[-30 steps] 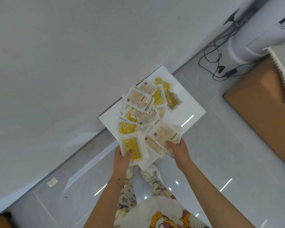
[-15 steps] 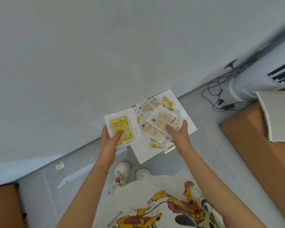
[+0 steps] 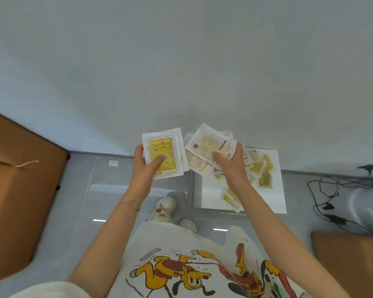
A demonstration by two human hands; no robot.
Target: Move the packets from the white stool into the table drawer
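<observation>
My left hand (image 3: 145, 172) grips a small stack of packets, the top one a yellow star-printed packet (image 3: 162, 154) with a white border. My right hand (image 3: 232, 168) grips several beige printed packets (image 3: 207, 147), fanned out above the fingers. Both bundles are lifted in front of the grey wall. The white stool (image 3: 211, 196) stands below and to the right of my right hand, with several yellow packets (image 3: 262, 171) still lying on its top. The table drawer is not in view.
A brown wooden table surface (image 3: 19, 201) fills the left side. Another brown surface (image 3: 349, 261) shows at lower right. Black cables (image 3: 325, 196) trail on the tiled floor at right. My shoes (image 3: 165, 208) stand on the floor beside the stool.
Both hands lifted their packets off the stool and carried them up and left. The view swung left, so the stool now lies to the right and a brown table appears at left.
</observation>
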